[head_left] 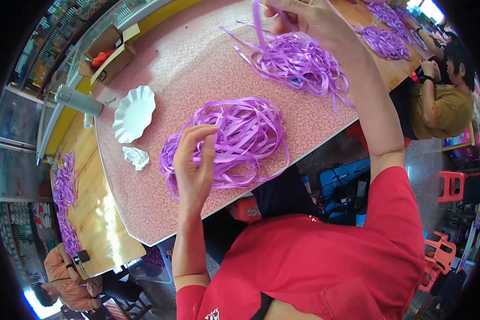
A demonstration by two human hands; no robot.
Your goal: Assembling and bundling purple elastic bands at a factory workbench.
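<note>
The purple ribbon strand (257,21) runs up from the far ribbon pile (298,61) into my right hand (309,18), which pinches it between fingertips. My left hand (194,160) hovers over the near ribbon pile (240,138), fingers curled on a loop of it. Both piles lie on the pink speckled table (197,69). Left of my left hand sit a white scalloped plate (134,113) and a crumpled tissue (136,157).
</note>
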